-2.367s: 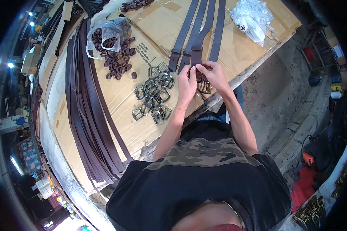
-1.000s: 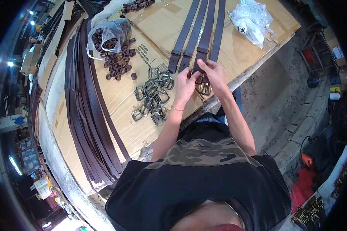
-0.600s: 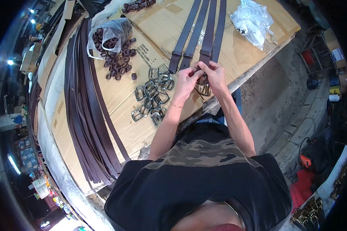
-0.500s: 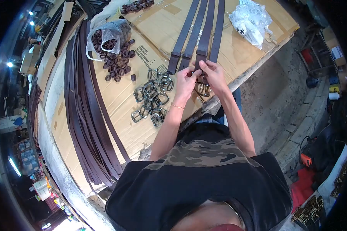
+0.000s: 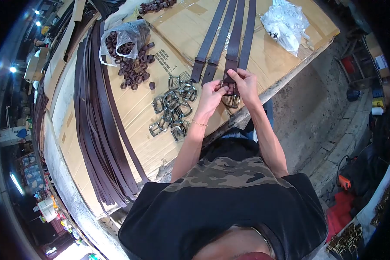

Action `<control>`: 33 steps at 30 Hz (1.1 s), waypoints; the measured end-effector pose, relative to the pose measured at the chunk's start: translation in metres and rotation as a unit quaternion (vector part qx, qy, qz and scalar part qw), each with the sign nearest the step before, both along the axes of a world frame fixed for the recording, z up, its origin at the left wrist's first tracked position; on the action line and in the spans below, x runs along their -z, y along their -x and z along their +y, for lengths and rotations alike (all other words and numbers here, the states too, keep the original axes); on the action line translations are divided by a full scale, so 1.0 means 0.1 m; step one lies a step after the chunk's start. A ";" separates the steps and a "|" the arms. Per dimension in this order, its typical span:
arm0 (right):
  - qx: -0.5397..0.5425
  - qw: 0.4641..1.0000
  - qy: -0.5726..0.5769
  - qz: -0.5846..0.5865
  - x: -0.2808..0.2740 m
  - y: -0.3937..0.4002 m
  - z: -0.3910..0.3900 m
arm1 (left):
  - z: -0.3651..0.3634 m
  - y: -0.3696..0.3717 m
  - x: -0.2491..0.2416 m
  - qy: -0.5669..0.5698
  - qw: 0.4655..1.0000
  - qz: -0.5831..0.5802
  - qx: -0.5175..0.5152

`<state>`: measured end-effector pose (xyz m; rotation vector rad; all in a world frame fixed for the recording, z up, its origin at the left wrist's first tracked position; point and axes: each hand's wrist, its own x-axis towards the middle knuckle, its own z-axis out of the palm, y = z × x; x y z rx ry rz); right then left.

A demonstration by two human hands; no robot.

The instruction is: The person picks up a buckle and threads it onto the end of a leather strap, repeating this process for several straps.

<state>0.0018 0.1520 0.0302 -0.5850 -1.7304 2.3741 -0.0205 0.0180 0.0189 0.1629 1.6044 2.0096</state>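
Observation:
Four dark brown belt straps lie side by side toward the far edge, each narrow end pointing at me; keeper loops show on several. My right hand pinches the end of one belt strap, thumb on top just below its loop. My left hand is closed on a metal buckle at that strap's tip, partly hidden by my fingers. Just below the hands, another buckle rests near the table edge. Left of my left hand lies a pile of loose buckles.
A clear bag spills brown leather loops on the cardboard-covered table. Long straps lie bundled at the left. A white plastic bag sits at the far right, near the table edge.
A buckle now shows between my hands at the strap's end, where my fingers covered it before. My left hand has shifted slightly down. The view has moved a little.

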 end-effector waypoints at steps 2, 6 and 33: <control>0.000 1.000 -0.023 0.020 0.07 0.03 0.01 | 0.01 0.01 -0.01 -0.012 0.999 -0.023 -0.021; 0.004 0.998 -0.051 0.035 -0.01 0.00 -0.03 | 0.04 0.04 0.01 0.027 0.998 -0.006 -0.061; -0.020 0.999 -0.034 0.016 -0.01 0.00 0.07 | 0.14 -0.16 -0.07 0.046 0.992 0.054 -0.101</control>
